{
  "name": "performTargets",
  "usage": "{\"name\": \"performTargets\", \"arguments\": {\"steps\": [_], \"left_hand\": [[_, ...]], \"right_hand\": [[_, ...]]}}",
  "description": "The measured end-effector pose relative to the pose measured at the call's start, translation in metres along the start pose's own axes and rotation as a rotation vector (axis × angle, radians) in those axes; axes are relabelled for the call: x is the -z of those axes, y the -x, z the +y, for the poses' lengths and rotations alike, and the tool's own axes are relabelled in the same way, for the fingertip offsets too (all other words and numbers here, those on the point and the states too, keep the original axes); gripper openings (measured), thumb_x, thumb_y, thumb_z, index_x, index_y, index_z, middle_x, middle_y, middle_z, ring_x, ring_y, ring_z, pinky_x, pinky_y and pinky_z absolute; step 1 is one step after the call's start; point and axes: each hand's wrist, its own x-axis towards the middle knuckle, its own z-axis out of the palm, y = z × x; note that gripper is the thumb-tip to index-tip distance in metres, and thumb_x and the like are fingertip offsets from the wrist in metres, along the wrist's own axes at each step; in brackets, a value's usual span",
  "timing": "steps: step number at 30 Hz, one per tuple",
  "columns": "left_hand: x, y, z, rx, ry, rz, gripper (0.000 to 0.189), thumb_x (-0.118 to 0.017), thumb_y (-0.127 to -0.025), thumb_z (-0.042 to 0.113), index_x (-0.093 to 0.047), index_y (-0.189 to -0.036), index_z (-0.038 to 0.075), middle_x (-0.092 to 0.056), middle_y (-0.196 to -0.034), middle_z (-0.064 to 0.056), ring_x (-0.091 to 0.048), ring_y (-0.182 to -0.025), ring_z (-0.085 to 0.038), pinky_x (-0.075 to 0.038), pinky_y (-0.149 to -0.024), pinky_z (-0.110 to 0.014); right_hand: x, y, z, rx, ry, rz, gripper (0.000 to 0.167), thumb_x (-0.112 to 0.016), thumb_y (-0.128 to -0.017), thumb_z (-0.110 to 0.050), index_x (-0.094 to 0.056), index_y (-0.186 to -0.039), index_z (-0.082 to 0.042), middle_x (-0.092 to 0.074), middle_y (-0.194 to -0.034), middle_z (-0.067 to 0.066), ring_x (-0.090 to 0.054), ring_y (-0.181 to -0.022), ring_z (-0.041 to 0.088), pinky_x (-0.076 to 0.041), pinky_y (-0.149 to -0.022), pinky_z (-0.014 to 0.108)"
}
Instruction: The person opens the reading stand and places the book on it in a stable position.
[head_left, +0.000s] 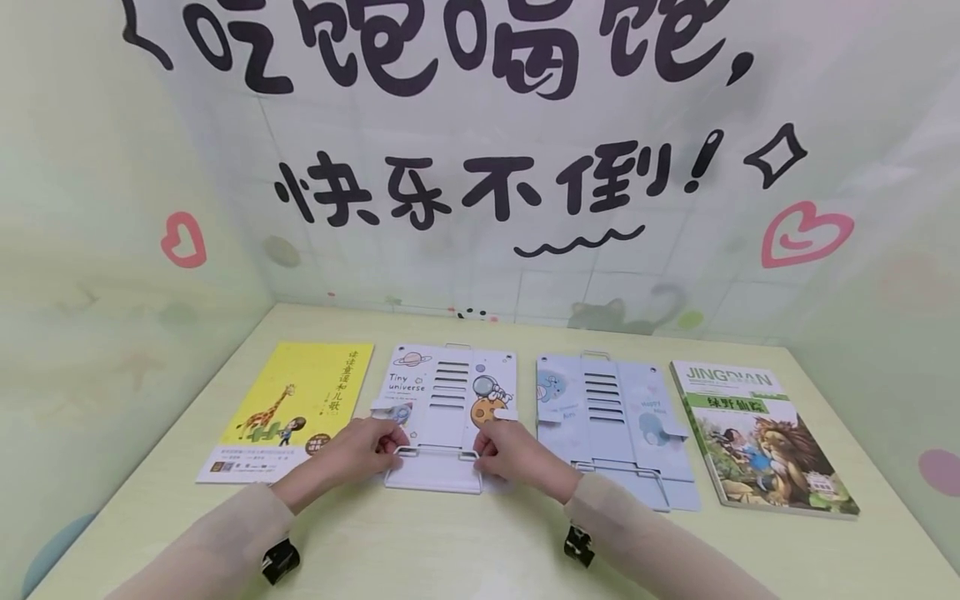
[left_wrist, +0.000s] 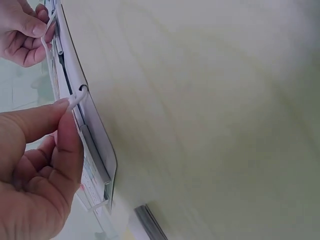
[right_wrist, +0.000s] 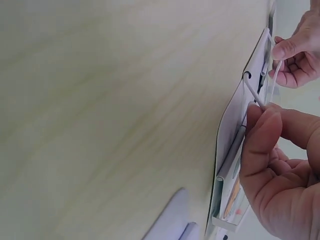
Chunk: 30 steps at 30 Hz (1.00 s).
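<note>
A white folding book stand (head_left: 414, 425), printed "Tiny universe" with an astronaut, lies flat on the table before me. Along its front edge runs a white wire bracket (head_left: 438, 451). My left hand (head_left: 363, 450) pinches the left end of this wire between thumb and finger, and the left wrist view shows the wire (left_wrist: 76, 98) at the fingertips, slightly raised off the panel. On the opposite end, my right hand (head_left: 517, 452) pinches the wire (right_wrist: 256, 94) too. Small white side tabs stick up from the panel near both hands.
Right of it lies a pale blue book stand (head_left: 566, 433) with its own wire. A yellow giraffe book (head_left: 292, 383) is at the left, a lion-covered book (head_left: 772, 442) at the far right. Printed partition walls (head_left: 480, 275) enclose the table (head_left: 420, 558) at back and sides.
</note>
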Motion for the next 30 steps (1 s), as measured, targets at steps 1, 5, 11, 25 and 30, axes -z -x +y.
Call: {"name": "performTargets", "arguments": {"steps": [1, 5, 11, 25, 30], "left_hand": [[0.000, 0.001, 0.000, -0.013, -0.003, 0.005, 0.013, -0.073, -0.077, 0.004, -0.064, -0.085, 0.009, -0.054, -0.071, 0.002, -0.047, -0.066, -0.011, -0.039, -0.056, -0.020], [0.002, 0.005, 0.000, -0.067, -0.028, 0.034, 0.014, -0.074, -0.077, 0.005, -0.064, -0.085, 0.009, -0.054, -0.071, 0.004, -0.047, -0.066, -0.010, -0.040, -0.057, -0.019], [0.004, 0.012, 0.000, -0.155, -0.068, 0.071, 0.016, -0.074, -0.077, 0.006, -0.062, -0.086, 0.010, -0.053, -0.071, 0.007, -0.047, -0.065, -0.007, -0.042, -0.057, -0.018], [0.000, 0.029, 0.003, -0.338, -0.217, 0.158, 0.025, -0.079, -0.073, 0.005, -0.056, -0.081, 0.012, -0.047, -0.068, 0.011, -0.041, -0.062, -0.001, -0.039, -0.053, -0.016], [-0.003, 0.035, 0.003, -0.426, -0.334, 0.188, 0.028, -0.078, -0.073, 0.004, -0.052, -0.079, 0.014, -0.045, -0.071, 0.010, -0.041, -0.063, -0.001, -0.038, -0.053, -0.015]], "right_hand": [[0.000, 0.001, 0.000, -0.011, -0.042, -0.011, 0.011, -0.069, -0.081, 0.001, -0.059, -0.082, -0.003, -0.057, -0.067, 0.000, -0.051, -0.055, 0.007, -0.048, -0.050, 0.019], [0.000, 0.003, -0.001, -0.041, -0.186, -0.047, 0.011, -0.065, -0.083, 0.005, -0.055, -0.084, 0.000, -0.056, -0.064, 0.002, -0.055, -0.049, 0.009, -0.052, -0.047, 0.023], [0.000, 0.010, -0.003, 0.004, -0.245, -0.076, 0.011, -0.060, -0.085, 0.008, -0.052, -0.090, 0.003, -0.056, -0.068, 0.005, -0.060, -0.055, 0.013, -0.055, -0.052, 0.024], [-0.004, 0.021, -0.008, 0.195, 0.091, -0.023, 0.019, -0.064, -0.082, 0.003, -0.049, -0.085, -0.008, -0.048, -0.066, -0.006, -0.043, -0.059, 0.002, -0.041, -0.053, 0.015], [-0.006, 0.027, -0.012, 0.275, 0.259, 0.013, 0.023, -0.064, -0.081, 0.004, -0.046, -0.082, -0.010, -0.043, -0.065, -0.007, -0.040, -0.060, 0.004, -0.037, -0.053, 0.015]]}}
